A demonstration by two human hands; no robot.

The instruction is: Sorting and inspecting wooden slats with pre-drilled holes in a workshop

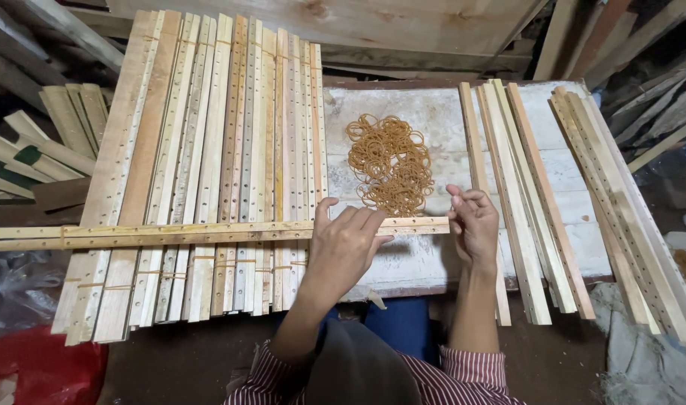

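Nearest us, our left hand (pixel 345 247) lies flat on a bundle of thin wooden slats (pixel 208 233) set crosswise on the worktable (pixel 440 262), fingers spread wide and pressing it down. Our right hand (pixel 474 225) pinches at the bundle's right end, fingertips drawn close together; we cannot tell whether a band sits between them. We judge the slats light, stiff and splintery, best gripped near the ends where they stay aligned. Beyond the fingers lies a heap of rubber bands (pixel 390 161), soft and stretchy. Banded slat bundles (pixel 208 135) lie to the left, loose slats (pixel 515 187) to the right.
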